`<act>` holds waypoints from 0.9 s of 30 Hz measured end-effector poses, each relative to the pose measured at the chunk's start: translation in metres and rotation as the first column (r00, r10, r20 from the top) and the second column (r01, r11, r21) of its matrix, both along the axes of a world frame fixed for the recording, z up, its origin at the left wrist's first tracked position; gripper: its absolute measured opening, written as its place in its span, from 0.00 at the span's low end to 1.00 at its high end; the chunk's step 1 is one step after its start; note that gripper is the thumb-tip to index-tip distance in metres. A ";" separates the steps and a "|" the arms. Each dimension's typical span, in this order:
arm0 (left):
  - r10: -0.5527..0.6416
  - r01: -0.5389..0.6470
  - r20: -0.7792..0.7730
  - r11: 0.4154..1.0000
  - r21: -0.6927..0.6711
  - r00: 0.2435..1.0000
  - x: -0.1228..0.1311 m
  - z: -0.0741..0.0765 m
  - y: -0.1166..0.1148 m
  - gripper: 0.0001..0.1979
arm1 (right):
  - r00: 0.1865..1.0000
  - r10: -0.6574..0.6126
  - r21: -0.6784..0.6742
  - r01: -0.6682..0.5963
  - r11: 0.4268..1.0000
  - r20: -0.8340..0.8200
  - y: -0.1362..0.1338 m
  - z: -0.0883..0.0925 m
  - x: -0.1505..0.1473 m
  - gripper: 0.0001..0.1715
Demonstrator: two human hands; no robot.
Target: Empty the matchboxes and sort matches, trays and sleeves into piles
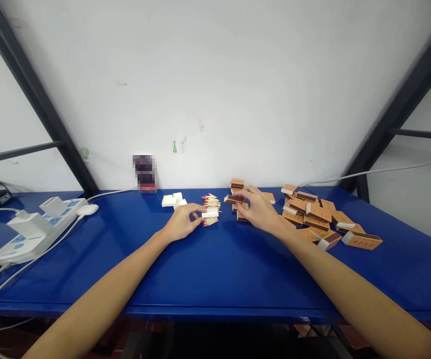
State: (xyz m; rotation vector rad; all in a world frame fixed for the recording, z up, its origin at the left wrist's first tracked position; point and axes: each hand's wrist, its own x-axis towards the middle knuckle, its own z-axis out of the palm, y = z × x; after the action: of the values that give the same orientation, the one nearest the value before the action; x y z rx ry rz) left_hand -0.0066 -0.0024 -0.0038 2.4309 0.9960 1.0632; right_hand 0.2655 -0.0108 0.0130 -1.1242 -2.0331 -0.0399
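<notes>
My left hand point(181, 222) pinches a small white matchbox tray point(211, 214) over a row of red-tipped matches point(212, 201). Whether matches lie inside that tray I cannot tell. To its right, my right hand point(258, 208) grips a matchbox sleeve point(231, 199) with a dark striking side, between thumb and fingers. Behind and below this sleeve is a stack of orange-brown matchbox sleeves point(237, 183), partly hidden by the hand. Several loose white trays point(169, 200) lie just behind and left of my left hand.
A heap of matchboxes point(318, 213) spreads over the right side of the blue table point(208, 279). On the left is a white power strip point(28, 247) with chargers and cables. A blurred dark box point(145, 173) stands against the wall, and black metal posts rise at both sides.
</notes>
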 end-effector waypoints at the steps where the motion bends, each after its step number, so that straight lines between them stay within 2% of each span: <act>1: 0.003 -0.003 0.008 1.000 0.002 1.000 0.000 0.001 0.000 0.10 | 0.999 -0.015 0.012 0.016 1.000 -0.029 0.000 0.001 0.001 0.14; 6: 0.019 -0.019 0.029 1.000 -0.012 0.999 0.002 0.003 -0.003 0.10 | 0.979 -0.155 0.049 0.163 0.985 -0.131 0.003 0.004 0.005 0.13; 11: 0.062 -0.060 0.097 0.998 -0.030 0.993 0.004 0.005 -0.004 0.10 | 0.911 -0.307 0.003 0.320 0.947 -0.275 0.012 0.003 0.016 0.20; 16: 0.174 -0.149 0.231 0.981 -0.122 0.957 0.001 0.011 -0.001 0.15 | 0.868 -0.393 -0.079 0.388 0.918 -0.304 0.026 -0.008 0.025 0.22; 18: 0.245 -0.221 0.280 0.968 -0.115 0.928 -0.004 0.015 0.003 0.17 | 0.863 -0.408 -0.108 0.394 0.913 -0.299 0.032 -0.014 0.028 0.23; 21: 0.368 -0.375 0.343 0.926 -0.048 0.864 -0.018 0.021 0.012 0.17 | 0.865 -0.418 -0.159 0.388 0.908 -0.279 0.040 -0.020 0.032 0.24; 27: 0.566 -0.611 0.377 0.792 -0.002 0.733 -0.058 0.024 0.031 0.15 | 0.912 -0.374 -0.293 0.316 0.902 -0.167 0.059 -0.024 0.029 0.21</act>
State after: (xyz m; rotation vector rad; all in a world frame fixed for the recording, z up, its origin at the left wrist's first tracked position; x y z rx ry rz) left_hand -0.0642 0.0285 0.0206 1.9016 1.6604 1.7450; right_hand 0.2945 0.0482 -0.0106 -1.5761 -1.6526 0.1705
